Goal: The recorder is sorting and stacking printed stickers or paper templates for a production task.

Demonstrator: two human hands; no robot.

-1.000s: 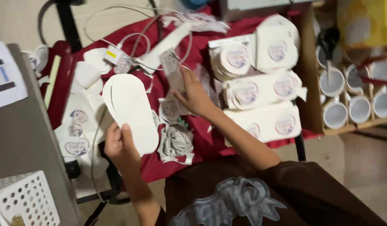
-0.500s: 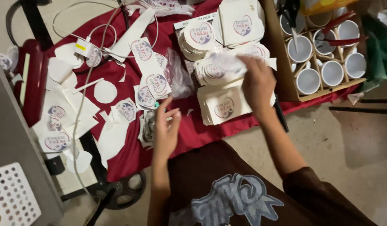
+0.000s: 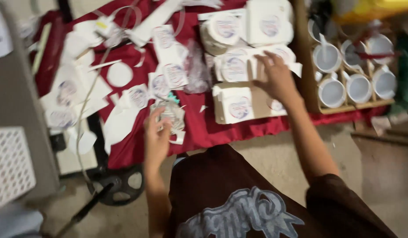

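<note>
Red cloth (image 3: 239, 128) over a low table, littered with white paper offcuts and round printed stickers; beside it on the right, a cardboard tray (image 3: 306, 83) of white mugs (image 3: 331, 91). Left hand (image 3: 156, 140) at the near edge of the cloth, fingers curled loosely around a crumpled bit of printed paper (image 3: 171, 113), though motion blur hides whether pinched tight or merely resting on it. Right hand (image 3: 276, 77) stretched further out, fingers spread flat and apart, pressing on the stacks of white boxes (image 3: 237, 105) with round labels, touching the top of one in the middle row, just left of the mug tray. Judging from this, sorting or picking a box from the pile: best done by steadying the neighbouring stacks with the flat palm, lifting one box straight up rather than dragging, since the loose sticker sheets (image 3: 166, 75) lie close by and slide easily on cloth. Worth keeping the left hand's scrap clear of the boxes, and minding the thin cable (image 3: 87, 94) trailing across the left side.
</note>
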